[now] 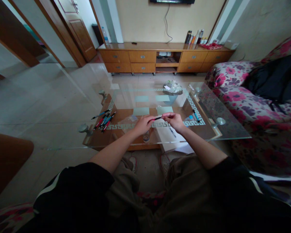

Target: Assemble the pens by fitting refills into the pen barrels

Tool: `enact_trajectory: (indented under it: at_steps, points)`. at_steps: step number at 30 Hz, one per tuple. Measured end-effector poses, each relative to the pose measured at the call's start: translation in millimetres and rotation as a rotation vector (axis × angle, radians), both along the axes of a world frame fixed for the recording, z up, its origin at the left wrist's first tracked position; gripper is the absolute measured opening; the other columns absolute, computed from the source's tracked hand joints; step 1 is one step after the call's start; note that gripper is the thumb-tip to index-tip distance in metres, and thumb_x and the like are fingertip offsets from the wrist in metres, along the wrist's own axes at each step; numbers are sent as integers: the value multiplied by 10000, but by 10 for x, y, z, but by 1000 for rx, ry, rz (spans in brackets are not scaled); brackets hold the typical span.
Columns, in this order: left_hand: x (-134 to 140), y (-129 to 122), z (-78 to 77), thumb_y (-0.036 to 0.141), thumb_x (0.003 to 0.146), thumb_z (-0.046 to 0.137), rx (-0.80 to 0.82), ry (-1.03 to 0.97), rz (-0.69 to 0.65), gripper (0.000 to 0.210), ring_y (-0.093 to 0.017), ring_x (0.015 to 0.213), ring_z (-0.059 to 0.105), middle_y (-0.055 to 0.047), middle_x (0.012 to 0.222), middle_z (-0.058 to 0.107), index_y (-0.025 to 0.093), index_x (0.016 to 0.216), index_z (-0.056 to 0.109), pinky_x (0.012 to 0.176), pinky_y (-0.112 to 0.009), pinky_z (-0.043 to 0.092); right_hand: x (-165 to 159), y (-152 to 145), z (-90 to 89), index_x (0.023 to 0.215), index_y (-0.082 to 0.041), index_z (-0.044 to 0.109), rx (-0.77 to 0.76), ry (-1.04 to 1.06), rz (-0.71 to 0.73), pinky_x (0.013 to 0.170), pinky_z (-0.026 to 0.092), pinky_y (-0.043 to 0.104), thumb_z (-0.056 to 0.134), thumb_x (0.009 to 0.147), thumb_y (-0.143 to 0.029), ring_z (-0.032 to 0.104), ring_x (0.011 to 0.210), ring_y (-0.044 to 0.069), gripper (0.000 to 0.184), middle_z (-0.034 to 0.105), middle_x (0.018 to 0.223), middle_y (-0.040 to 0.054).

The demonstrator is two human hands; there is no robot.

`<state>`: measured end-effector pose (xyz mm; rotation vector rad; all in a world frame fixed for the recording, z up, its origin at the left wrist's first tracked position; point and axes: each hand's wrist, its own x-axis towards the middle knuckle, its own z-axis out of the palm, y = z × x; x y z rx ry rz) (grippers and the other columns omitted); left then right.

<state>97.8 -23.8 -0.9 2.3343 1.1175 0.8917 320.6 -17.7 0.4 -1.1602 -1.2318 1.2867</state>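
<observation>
A pile of pens (104, 121) lies toward the left of the glass counter (230, 133). Next, the left hand (144, 124) grips the red end of a black-and-red pen (157, 118) over the counter; the right hand (174, 121) pinches its other end. Farther right lies a blue-and-black pen (196, 116).

Red-and-black pen (157, 118) partly covered by left-hand fingers (149, 117)

The tabletop (122, 97) is smooth, glossy, transparent glass; its support disc (220, 121), right of centre, is shiny metal. The pen (157, 118) at frame centre appears plastic. The cabinet (142, 56), upper centre, has polished wood fronts. The sofa (232, 95), right, has matt cloth upholstery.
</observation>
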Motion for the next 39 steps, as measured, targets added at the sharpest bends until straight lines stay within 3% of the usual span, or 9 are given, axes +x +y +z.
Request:
enact_trajectory:
  at_steps: [11,21,27,32,35,39]
  points:
    - [45,-9,4,258,953,515,9,-17,48,239,-182,853,586,-64,936,653,174,1104,679,811,-302,460,-21,-21,74,856,-143,724,42,-79,-17,579,459,246,831,620,-484,599,646,129,428,715,767,53]
    - [14,19,-22,244,926,534,-22,-17,85,209,-178,840,576,-55,907,640,175,1052,685,774,-292,452,-3,-8,86,869,-141,708,38,-88,-82,542,434,212,743,727,-469,615,681,125,359,717,847,73]
    - [21,33,-37,257,935,517,-18,-29,103,216,-169,806,570,-51,887,642,170,1046,680,746,-282,439,7,23,96,916,-154,663,-64,92,-163,573,473,212,749,735,-332,647,706,121,268,723,896,68]
    - [49,37,-22,312,968,473,-30,-40,113,258,-161,782,553,-49,849,637,158,987,679,728,-275,426,-37,-14,164,944,-170,596,-189,225,-135,596,488,233,638,748,-140,649,667,127,204,655,744,12]
    - [59,30,-11,323,973,465,-35,-39,86,271,-152,753,533,-38,814,619,156,957,679,705,-266,409,-83,-38,189,903,-169,567,-291,271,-57,529,428,216,567,723,-105,592,587,114,192,609,684,2]
    - [59,17,-13,337,962,494,-46,-9,57,259,-145,734,520,-28,801,604,158,957,681,696,-262,403,-119,-28,185,866,-173,555,-350,269,48,427,270,220,535,692,-146,360,425,87,177,433,525,-57]
